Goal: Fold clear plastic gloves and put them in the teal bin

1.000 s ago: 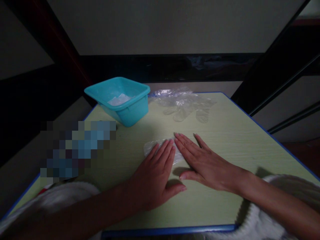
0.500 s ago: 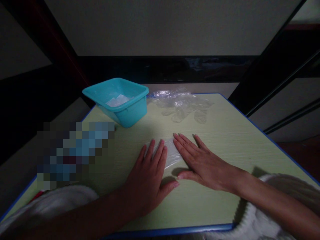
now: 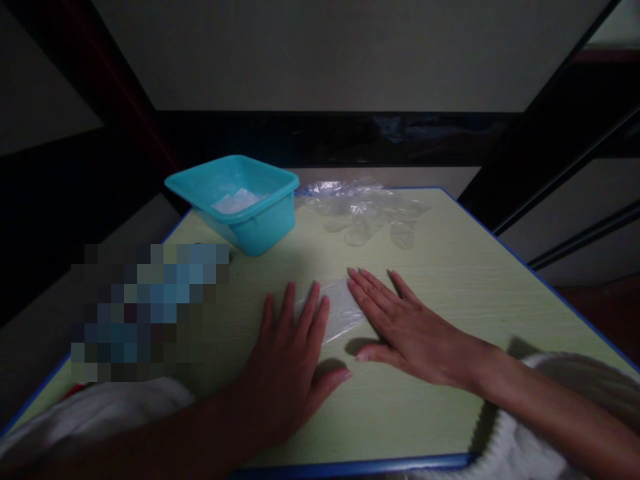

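Observation:
A small folded clear plastic piece (image 3: 341,308) lies flat on the pale green table (image 3: 450,280). My left hand (image 3: 289,363) rests palm down with fingers stretched out, its fingertips on the piece's left part. My right hand (image 3: 400,327) also lies flat and open, its fingers pressing along the piece's right edge. Neither hand grips anything.
A teal plastic tub (image 3: 240,200) with folded clear pieces inside stands at the back left. A heap of clear plastic gloves (image 3: 365,210) lies at the back centre. The table has a blue rim; a blurred patch covers the left side.
My left hand has slid leftward and toward me across the plastic piece, uncovering more of it. The right hand has stayed in place.

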Motion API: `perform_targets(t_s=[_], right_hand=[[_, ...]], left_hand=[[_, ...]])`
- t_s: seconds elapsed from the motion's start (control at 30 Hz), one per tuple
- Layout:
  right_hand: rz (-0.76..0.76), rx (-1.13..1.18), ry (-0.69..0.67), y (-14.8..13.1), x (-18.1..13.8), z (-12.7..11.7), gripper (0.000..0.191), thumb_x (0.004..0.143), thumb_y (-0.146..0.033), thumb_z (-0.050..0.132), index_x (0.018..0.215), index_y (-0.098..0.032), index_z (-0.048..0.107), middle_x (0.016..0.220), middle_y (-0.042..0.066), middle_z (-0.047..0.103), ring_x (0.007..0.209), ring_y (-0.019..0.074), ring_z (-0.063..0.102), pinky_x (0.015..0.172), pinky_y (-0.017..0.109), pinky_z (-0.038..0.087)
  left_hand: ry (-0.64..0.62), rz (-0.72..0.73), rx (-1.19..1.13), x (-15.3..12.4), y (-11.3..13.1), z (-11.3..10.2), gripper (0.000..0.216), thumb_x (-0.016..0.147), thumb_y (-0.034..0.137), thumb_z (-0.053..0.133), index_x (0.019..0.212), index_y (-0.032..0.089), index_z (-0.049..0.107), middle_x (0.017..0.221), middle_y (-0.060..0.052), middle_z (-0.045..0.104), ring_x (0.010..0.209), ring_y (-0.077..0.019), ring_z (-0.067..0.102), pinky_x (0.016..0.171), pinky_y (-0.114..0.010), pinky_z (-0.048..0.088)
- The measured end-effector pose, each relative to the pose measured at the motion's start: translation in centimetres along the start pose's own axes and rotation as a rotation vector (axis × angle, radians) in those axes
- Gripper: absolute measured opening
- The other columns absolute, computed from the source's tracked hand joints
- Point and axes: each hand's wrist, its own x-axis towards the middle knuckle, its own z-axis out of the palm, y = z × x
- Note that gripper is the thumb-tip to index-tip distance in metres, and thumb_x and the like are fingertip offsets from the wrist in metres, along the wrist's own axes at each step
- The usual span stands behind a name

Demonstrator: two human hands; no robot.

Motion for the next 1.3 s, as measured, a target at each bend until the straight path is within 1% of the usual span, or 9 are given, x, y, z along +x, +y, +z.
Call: perform_targets(t_s=[0.13, 0.23, 0.3, 0.43, 0.53, 0.7, 0.87, 1.0, 1.3], right_hand=[[0.010, -0.014, -0.013, 0.0, 0.1, -0.1, 0.092, 0.083, -0.070, 0.019, 0.140, 0.002, 0.021, 0.145, 0.024, 0.016, 0.136, 0.0324, 0.014, 0.105, 0.061, 0.017], [0.054, -0.033, 0.024, 0.4, 0.1, 0.1, 0.093, 0.082, -0.071, 0.018, 0.140, 0.001, 0.023, 0.145, 0.023, 0.017, 0.136, 0.0331, 0.016, 0.105, 0.061, 0.020], [0.110, -0.054, 0.060, 0.8, 0.1, 0.5, 0.093, 0.082, -0.072, 0.017, 0.140, 0.000, 0.025, 0.145, 0.023, 0.019, 0.135, 0.0342, 0.018, 0.104, 0.062, 0.022], [0.226, -0.108, 0.132, 1.2, 0.3, 0.9, 0.094, 0.081, -0.073, 0.014, 0.139, 0.000, 0.029, 0.144, 0.022, 0.025, 0.134, 0.0337, 0.023, 0.103, 0.060, 0.024], [0.267, -0.145, 0.140, 1.1, 0.3, 1.0, 0.096, 0.081, -0.073, 0.008, 0.137, 0.002, 0.031, 0.143, 0.022, 0.028, 0.134, 0.0329, 0.025, 0.104, 0.058, 0.026], [0.254, -0.197, 0.135, 1.0, 0.2, 0.8, 0.097, 0.081, -0.072, 0.003, 0.137, 0.002, 0.032, 0.143, 0.022, 0.027, 0.133, 0.0337, 0.025, 0.102, 0.059, 0.027], [0.228, -0.204, 0.141, 1.0, 0.2, 0.8, 0.095, 0.083, -0.070, 0.003, 0.137, 0.002, 0.033, 0.144, 0.021, 0.024, 0.134, 0.0341, 0.023, 0.102, 0.060, 0.027], [0.227, -0.185, 0.143, 1.1, 0.3, 0.8, 0.093, 0.083, -0.070, 0.006, 0.137, 0.001, 0.032, 0.144, 0.021, 0.025, 0.134, 0.0338, 0.022, 0.102, 0.060, 0.026], [0.217, -0.133, 0.146, 1.1, 0.1, 0.8, 0.088, 0.085, -0.069, 0.016, 0.138, -0.001, 0.031, 0.144, 0.022, 0.026, 0.135, 0.0337, 0.021, 0.103, 0.060, 0.025]], left_hand=[[-0.022, -0.021, -0.020, -0.1, -0.5, 0.2, 0.070, 0.090, 0.058, 0.029, 0.138, 0.007, 0.032, 0.147, -0.019, 0.025, 0.131, -0.0465, 0.023, 0.099, -0.065, 0.025], [-0.060, -0.050, -0.077, 0.6, -1.6, 0.1, 0.068, 0.092, 0.054, 0.023, 0.140, 0.006, 0.025, 0.148, -0.021, 0.023, 0.132, -0.0447, 0.023, 0.099, -0.065, 0.025], [-0.083, -0.109, -0.125, 1.3, -2.5, 0.0, 0.066, 0.093, 0.051, 0.019, 0.141, 0.006, 0.022, 0.148, -0.022, 0.021, 0.133, -0.0436, 0.021, 0.099, -0.066, 0.023], [-0.099, -0.252, -0.214, 2.5, -4.2, -0.1, 0.064, 0.093, 0.051, 0.023, 0.140, 0.007, 0.023, 0.149, -0.022, 0.018, 0.136, -0.0396, 0.015, 0.104, -0.065, 0.014], [-0.102, -0.296, -0.305, 3.0, -4.9, 0.0, 0.061, 0.093, 0.048, 0.026, 0.140, 0.010, 0.022, 0.149, -0.020, 0.019, 0.137, -0.0358, 0.012, 0.106, -0.063, 0.010], [-0.111, -0.240, -0.468, 3.7, -5.2, 0.1, 0.057, 0.092, 0.042, 0.032, 0.140, 0.014, 0.020, 0.148, -0.017, 0.027, 0.138, -0.0289, 0.017, 0.109, -0.057, 0.008], [-0.087, -0.146, -0.506, 4.2, -4.8, -0.1, 0.056, 0.089, 0.035, 0.038, 0.138, 0.014, 0.020, 0.146, -0.016, 0.032, 0.138, -0.0262, 0.020, 0.109, -0.058, 0.003], [-0.075, -0.151, -0.514, 4.2, -4.8, -0.1, 0.056, 0.089, 0.032, 0.037, 0.137, 0.013, 0.016, 0.139, -0.016, 0.042, 0.135, -0.0252, 0.027, 0.108, -0.060, 0.001], [-0.035, -0.164, -0.512, 4.1, -4.6, -0.6, 0.047, 0.090, 0.028, 0.036, 0.132, 0.011, 0.024, 0.132, -0.016, 0.052, 0.130, -0.0244, 0.037, 0.108, -0.061, 0.004]])
